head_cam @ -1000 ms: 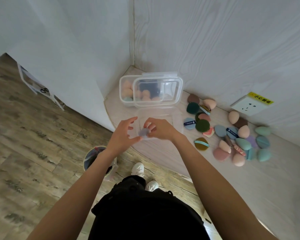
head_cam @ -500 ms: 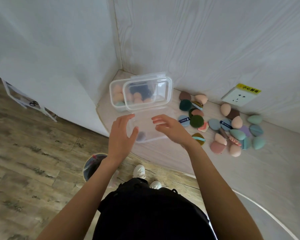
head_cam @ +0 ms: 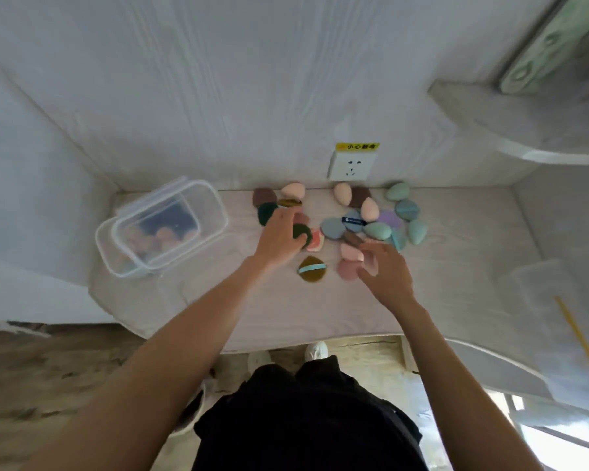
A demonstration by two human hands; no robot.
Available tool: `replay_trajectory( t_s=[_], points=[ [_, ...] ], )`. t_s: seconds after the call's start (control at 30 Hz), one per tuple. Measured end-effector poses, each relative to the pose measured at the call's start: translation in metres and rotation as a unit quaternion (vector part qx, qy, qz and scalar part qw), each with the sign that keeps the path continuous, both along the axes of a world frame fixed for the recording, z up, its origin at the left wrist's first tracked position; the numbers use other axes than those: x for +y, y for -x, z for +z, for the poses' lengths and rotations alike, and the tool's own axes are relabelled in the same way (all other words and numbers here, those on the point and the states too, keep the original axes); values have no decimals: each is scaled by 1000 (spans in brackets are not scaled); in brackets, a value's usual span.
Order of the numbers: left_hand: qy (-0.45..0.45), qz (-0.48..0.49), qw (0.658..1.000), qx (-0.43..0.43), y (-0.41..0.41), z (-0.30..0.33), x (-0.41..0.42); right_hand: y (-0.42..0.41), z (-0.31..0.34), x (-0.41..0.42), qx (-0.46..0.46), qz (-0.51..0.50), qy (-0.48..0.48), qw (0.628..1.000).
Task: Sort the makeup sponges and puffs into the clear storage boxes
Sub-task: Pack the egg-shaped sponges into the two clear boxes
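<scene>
Sponges: smooth teardrop sponges [head_cam: 370,209], flat round puffs [head_cam: 312,268]
Box: clear plastic storage box [head_cam: 164,227]
Left hand [head_cam: 279,237]: fingers curled on dark green puff [head_cam: 301,231]
Right hand [head_cam: 385,270]: relaxed, spread, empty

"小心" on yellow socket sticker [head_cam: 357,146]

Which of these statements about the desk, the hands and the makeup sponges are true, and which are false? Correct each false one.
1. The clear storage box sits left of the loose sponges. True.
2. The left hand reaches over a dark green puff. True.
3. The wall socket is below the desk edge. False: it is on the wall above the pile.
4. The right hand is inside the box. False: it is at the pink sponges.
</scene>
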State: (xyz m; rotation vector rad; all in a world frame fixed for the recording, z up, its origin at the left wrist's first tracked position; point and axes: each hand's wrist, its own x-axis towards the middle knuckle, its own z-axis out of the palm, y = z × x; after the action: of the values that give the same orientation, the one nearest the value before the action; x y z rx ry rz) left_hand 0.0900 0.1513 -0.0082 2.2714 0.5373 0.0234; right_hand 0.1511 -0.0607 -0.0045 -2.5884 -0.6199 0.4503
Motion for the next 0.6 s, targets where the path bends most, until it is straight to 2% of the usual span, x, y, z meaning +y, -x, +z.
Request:
replay_trajectory(
  t_s=[0.1,0.2,0.27,0.43,0.5,0.6],
  points=[
    [-47,60,997,-1,-30,-14,6,-1,-5,-3,22,-19,69,997],
    [-136,94,986,7,-49,-18,22,-14,-8,-2,37,-67,21,997],
    [-184,80,979,40,-56,-20,34,-23,-10,-6,42,-87,39,995],
    [-220,58,970,89,-64,-25,44,-26,-17,-16,-46,-75,146,985],
    [-247,59,962,100,-66,-26,44,-26,-18,-17,-37,-80,138,987],
    [-306,30,949,71,-69,-26,47,-25,-18,-12,-58,-64,30,996]
  ],
)
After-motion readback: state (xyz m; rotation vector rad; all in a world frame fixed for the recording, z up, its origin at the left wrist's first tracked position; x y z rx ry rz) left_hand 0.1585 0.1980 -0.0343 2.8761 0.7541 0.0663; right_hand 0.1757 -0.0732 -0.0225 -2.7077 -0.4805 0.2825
